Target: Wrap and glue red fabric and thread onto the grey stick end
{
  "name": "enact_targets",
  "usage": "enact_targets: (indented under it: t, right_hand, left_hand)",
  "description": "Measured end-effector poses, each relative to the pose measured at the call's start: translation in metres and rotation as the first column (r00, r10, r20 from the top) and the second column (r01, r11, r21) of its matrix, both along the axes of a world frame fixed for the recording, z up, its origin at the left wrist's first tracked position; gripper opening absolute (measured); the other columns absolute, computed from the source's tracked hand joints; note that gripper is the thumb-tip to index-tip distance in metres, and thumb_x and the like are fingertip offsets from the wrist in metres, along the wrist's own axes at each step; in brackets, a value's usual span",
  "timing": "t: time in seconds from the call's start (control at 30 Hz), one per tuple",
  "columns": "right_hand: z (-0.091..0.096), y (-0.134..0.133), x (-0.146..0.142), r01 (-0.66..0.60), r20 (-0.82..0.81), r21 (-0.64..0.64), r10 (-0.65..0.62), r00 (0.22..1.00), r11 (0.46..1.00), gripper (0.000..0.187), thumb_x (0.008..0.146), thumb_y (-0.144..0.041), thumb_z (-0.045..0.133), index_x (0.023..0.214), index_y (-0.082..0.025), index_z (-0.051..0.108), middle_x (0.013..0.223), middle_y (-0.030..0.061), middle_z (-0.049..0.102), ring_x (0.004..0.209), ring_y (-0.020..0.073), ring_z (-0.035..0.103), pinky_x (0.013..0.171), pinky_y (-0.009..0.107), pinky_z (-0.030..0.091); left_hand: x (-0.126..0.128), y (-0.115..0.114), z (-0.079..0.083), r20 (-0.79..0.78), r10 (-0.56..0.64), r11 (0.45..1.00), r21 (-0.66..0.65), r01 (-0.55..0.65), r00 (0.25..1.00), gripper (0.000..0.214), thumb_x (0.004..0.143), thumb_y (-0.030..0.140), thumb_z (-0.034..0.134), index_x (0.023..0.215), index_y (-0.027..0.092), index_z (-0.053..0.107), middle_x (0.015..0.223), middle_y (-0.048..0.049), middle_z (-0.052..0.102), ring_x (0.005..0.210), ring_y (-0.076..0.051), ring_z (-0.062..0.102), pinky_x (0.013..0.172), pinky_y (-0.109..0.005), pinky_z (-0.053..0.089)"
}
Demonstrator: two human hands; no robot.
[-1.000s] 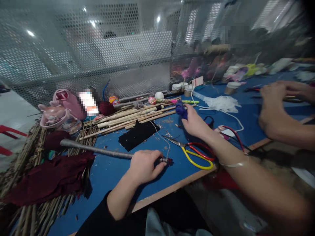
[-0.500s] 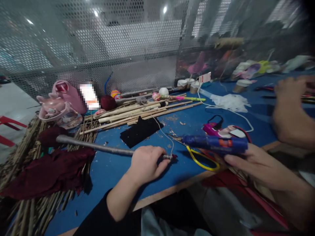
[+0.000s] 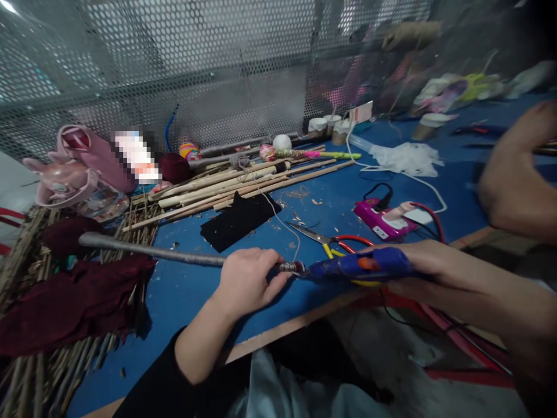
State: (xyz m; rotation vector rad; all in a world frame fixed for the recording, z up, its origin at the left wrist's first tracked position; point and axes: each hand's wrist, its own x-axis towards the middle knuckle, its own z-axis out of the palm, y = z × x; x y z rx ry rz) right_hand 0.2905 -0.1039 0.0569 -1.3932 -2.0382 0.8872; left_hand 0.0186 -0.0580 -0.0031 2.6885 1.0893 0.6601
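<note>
My left hand [image 3: 248,281] is closed around a long grey stick [image 3: 174,253], near its right end. Grey string [image 3: 286,267] is wound around that end, with a dark red tip beyond my fingers. Closed on a blue glue gun [image 3: 361,264], my right hand [image 3: 420,261] comes in from the right. The nozzle is at the stick's tip; whether they touch I cannot tell. Open scissors [image 3: 313,235] with red and yellow handles lie just behind the gun. A loose strand runs back to a small ball of grey yarn [image 3: 239,161].
Black cloth [image 3: 241,220] and bare wooden sticks [image 3: 209,191] lie ahead. Dark red fabric [image 3: 73,299] covers thin twigs at left. A pink-purple power strip [image 3: 383,219], white cord and plastic bag [image 3: 407,159] are at right. Another person's arm [image 3: 513,180] rests farther right.
My right hand has brought the glue gun left and down to the wound end of the stick, uncovering more of the scissors and power strip. My left hand keeps its hold; the view has shifted.
</note>
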Motion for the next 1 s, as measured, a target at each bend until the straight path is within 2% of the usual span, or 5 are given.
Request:
enact_targets:
  t: [0.3, 0.5, 0.6, 0.83, 1.0]
  right_hand:
    - [-0.009, 0.002, 0.000, -0.151, 0.070, -0.037, 0.153, 0.986, 0.988, 0.035, 0.083, -0.034, 0.047, 0.115, -0.026, 0.058, 0.108, 0.0043, 0.064, 0.093, 0.0240, 0.060, 0.083, 0.034, 0.047]
    - [-0.006, 0.001, 0.006, -0.077, 0.130, 0.028, 0.073, 0.989, 0.997, 0.026, 0.081, -0.038, 0.050, 0.098, -0.024, 0.064, 0.087, 0.0031, 0.068, 0.081, 0.0221, 0.062, 0.073, 0.030, 0.050]
    - [-0.004, 0.010, 0.009, 0.019, 0.089, 0.076, -0.026, 0.996, 0.997, 0.032, 0.082, -0.041, 0.048, 0.105, -0.023, 0.061, 0.096, 0.0046, 0.066, 0.089, 0.0236, 0.061, 0.078, 0.032, 0.049]
    - [-0.040, 0.124, -0.003, 0.377, 0.270, 0.335, -0.472, 0.839, 0.863, 0.058, 0.074, -0.025, 0.056, 0.128, -0.013, 0.037, 0.116, 0.0150, 0.056, 0.103, 0.0288, 0.055, 0.087, 0.040, 0.043]
    - [-0.063, 0.192, -0.009, 0.501, 0.445, 0.259, -0.563, 0.697, 0.825, 0.055, 0.071, -0.019, 0.060, 0.123, -0.009, 0.041, 0.118, 0.0228, 0.051, 0.107, 0.0327, 0.051, 0.086, 0.043, 0.042]
  left_hand:
    - [0.000, 0.000, 0.000, -0.017, -0.001, 1.000, -0.009, 0.001, 1.000, 0.024, 0.083, 0.041, 0.044, 0.084, 0.020, 0.056, 0.068, -0.0014, 0.060, 0.064, -0.015, 0.056, 0.059, -0.027, 0.040]
    - [-0.001, 0.000, 0.000, -0.028, 0.003, 1.000, 0.002, -0.003, 1.000, 0.024, 0.083, 0.041, 0.044, 0.084, 0.020, 0.055, 0.067, -0.0011, 0.060, 0.064, -0.015, 0.056, 0.058, -0.027, 0.040]
    - [-0.001, 0.000, -0.001, -0.017, 0.006, 1.000, -0.005, -0.007, 1.000, 0.024, 0.083, 0.042, 0.043, 0.086, 0.020, 0.055, 0.068, -0.0013, 0.060, 0.065, -0.015, 0.057, 0.059, -0.027, 0.040]
    - [-0.001, -0.002, -0.003, -0.011, 0.042, 0.999, -0.017, -0.042, 0.999, 0.023, 0.080, 0.043, 0.047, 0.086, 0.021, 0.051, 0.067, -0.0002, 0.060, 0.065, -0.017, 0.058, 0.058, -0.028, 0.040]
    - [-0.001, -0.003, -0.001, -0.032, 0.037, 0.999, -0.014, -0.037, 0.999, 0.022, 0.080, 0.043, 0.048, 0.084, 0.022, 0.050, 0.065, 0.0004, 0.059, 0.064, -0.017, 0.058, 0.057, -0.027, 0.039]
